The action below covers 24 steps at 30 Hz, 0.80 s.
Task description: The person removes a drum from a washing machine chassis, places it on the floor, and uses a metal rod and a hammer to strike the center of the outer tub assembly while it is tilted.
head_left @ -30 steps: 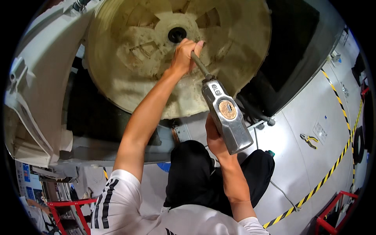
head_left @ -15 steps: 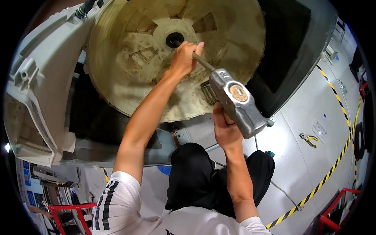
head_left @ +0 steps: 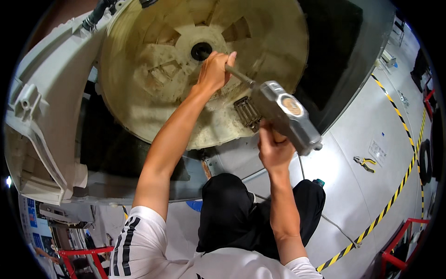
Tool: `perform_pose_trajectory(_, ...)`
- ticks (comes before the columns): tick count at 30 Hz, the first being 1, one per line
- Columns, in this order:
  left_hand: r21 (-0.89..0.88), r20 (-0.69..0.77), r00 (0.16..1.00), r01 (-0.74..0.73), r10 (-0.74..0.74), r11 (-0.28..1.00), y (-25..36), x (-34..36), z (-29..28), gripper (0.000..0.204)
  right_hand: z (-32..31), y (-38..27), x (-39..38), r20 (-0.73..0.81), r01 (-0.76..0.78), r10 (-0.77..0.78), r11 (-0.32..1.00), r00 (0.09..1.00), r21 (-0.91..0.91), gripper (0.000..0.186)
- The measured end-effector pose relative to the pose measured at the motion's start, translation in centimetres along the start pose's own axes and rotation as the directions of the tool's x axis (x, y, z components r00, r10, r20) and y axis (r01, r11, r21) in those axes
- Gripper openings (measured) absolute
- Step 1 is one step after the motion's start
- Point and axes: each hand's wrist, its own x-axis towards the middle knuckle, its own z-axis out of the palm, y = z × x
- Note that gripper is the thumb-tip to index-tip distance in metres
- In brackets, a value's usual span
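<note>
My left hand [head_left: 213, 73] is wrapped round a thin metal rod [head_left: 240, 76]. The rod's far end points into the dark round hub [head_left: 201, 50] in the middle of a large stained, cream plastic tub [head_left: 134, 100]. My right hand [head_left: 275, 151] grips a sledgehammer [head_left: 290, 116] by its handle, close under the heavy steel head; most of the handle is hidden by the hand and head. One face of the hammer head is at the rod's near end; whether they touch, I cannot tell. The hammer is slightly blurred.
A curved pale plastic housing [head_left: 44, 121] stands to the left of the tub, and a dark panel [head_left: 332, 51] lies to its right. Yellow-handled pliers [head_left: 365, 163] lie on the floor. Yellow-black tape [head_left: 395, 200] crosses the floor at right. Red metal frames [head_left: 403, 242] stand at the lower corners.
The hammer head and my right hand have shifted slightly to the right. The tub, rod and left hand appear a little further left as the view shifts. Both grips are the same.
</note>
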Motion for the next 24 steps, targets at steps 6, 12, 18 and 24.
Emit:
perform_pose_trajectory(6,0.019,0.021,1.0,0.021,-0.022,1.0,0.2,0.0,0.0,0.039,0.4,1.0,0.5,0.052,-0.056,0.054,0.998,0.997,0.037,0.01)
perform_pose_trajectory(12,0.025,0.01,1.0,-0.014,0.014,1.0,0.2,-0.4,-0.1,0.039,0.3,0.4,-1.2,0.014,-0.15,0.152,0.958,0.988,0.243,0.011)
perform_pose_trajectory(18,0.033,-0.113,0.979,-0.169,0.171,0.985,-1.2,-1.8,1.0,0.033,0.3,2.3,-1.5,0.128,-0.066,0.079,0.993,0.989,-0.098,0.017)
perform_pose_trajectory(24,0.004,-0.197,0.952,-0.238,0.234,0.971,-1.2,-1.8,0.8,0.032,0.4,1.4,-1.4,0.132,0.045,-0.022,0.983,0.991,-0.177,0.017)
